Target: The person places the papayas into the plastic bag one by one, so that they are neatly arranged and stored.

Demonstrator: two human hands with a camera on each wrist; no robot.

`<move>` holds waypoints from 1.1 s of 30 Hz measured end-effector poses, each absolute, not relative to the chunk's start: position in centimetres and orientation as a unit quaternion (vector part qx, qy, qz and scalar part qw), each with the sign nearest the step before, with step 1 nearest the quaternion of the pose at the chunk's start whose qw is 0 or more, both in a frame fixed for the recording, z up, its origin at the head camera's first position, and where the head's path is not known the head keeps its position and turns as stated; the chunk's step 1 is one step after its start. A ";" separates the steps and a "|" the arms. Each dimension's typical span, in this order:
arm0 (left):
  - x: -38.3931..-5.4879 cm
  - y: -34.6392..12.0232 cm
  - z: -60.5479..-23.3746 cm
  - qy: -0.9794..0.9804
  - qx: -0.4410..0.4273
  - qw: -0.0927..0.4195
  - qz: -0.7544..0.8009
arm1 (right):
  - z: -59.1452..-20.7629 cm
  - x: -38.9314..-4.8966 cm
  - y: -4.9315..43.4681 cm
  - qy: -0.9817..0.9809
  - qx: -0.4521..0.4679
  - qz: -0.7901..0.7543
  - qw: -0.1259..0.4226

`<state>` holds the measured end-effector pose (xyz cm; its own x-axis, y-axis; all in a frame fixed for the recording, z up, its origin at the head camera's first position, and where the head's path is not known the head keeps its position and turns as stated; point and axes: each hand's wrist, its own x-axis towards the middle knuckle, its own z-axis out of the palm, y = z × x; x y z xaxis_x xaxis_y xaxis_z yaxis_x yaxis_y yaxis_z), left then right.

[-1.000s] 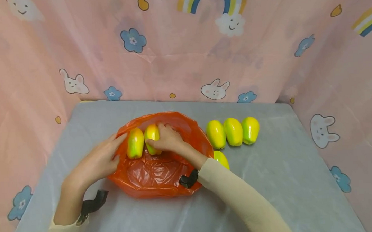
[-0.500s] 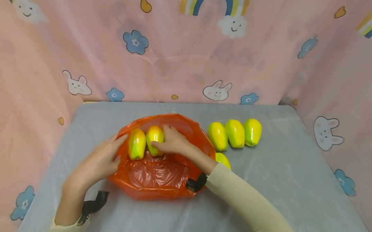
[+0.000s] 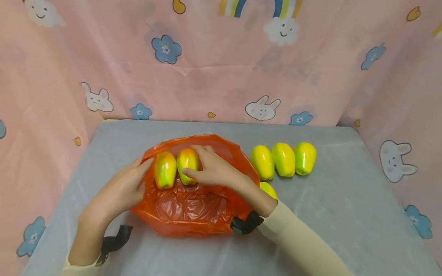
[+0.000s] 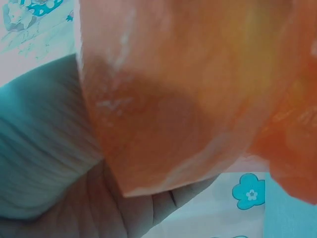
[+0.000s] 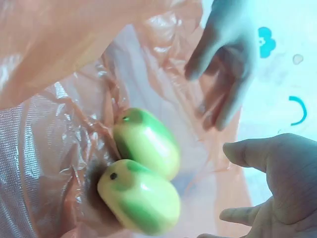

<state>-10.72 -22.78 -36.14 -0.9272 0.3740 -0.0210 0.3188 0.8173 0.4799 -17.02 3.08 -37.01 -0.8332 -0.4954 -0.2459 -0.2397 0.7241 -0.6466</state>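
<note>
An orange-red plastic bag lies on the table with its mouth spread wide. Inside, side by side at its back left, are two glossy yellow-green papaya-like fruits, the left fruit and the right fruit. My left hand holds the bag's left rim, fingers over the inner side, with thin film covering part of the palm in the left wrist view. Over the bag, my right hand has its thumb and fingers spread beside the right fruit. The right wrist view shows a gap between that hand and both fruits.
Three more fruits stand in a row right of the bag, the middle fruit among them. Another fruit is partly hidden by the bag's right rim and my right arm. A pink patterned curtain surrounds the grey table.
My right hand has let go of the right fruit and drawn slightly rightward, uncovering more of it. The left hand stays at the bag's rim. The head view has shifted a little.
</note>
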 end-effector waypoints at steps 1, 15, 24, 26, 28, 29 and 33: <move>-10.7 -22.8 -36.1 0.952 0.181 0.056 0.241 | -36.8 -16.8 3.1 0.905 -0.205 -0.312 0.202; -10.9 -22.7 -36.2 0.951 0.185 0.058 0.243 | -34.2 -13.6 6.0 0.904 -0.214 -0.343 0.137; -11.2 -22.7 -36.1 0.949 0.186 0.064 0.246 | -34.2 -11.9 8.0 0.907 -0.220 -0.355 0.063; -11.3 -22.8 -36.0 0.949 0.181 0.066 0.251 | -34.3 -11.7 8.4 0.910 -0.218 -0.350 0.044; -11.2 -22.9 -36.0 0.949 0.175 0.069 0.253 | -34.4 -11.5 8.8 0.912 -0.219 -0.346 0.028; -11.2 -22.9 -36.0 0.949 0.172 0.071 0.255 | -34.5 -11.4 9.0 0.911 -0.221 -0.347 0.023; -10.8 -23.1 -36.1 0.949 0.172 0.072 0.253 | -34.8 -10.9 9.7 0.907 -0.216 -0.362 0.016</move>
<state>-10.81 -23.13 -36.06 -0.9308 0.3622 -0.0499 0.2894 0.8132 0.5050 -10.94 9.70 -34.80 -0.9059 -0.4036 0.1285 -0.3811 0.6444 -0.6630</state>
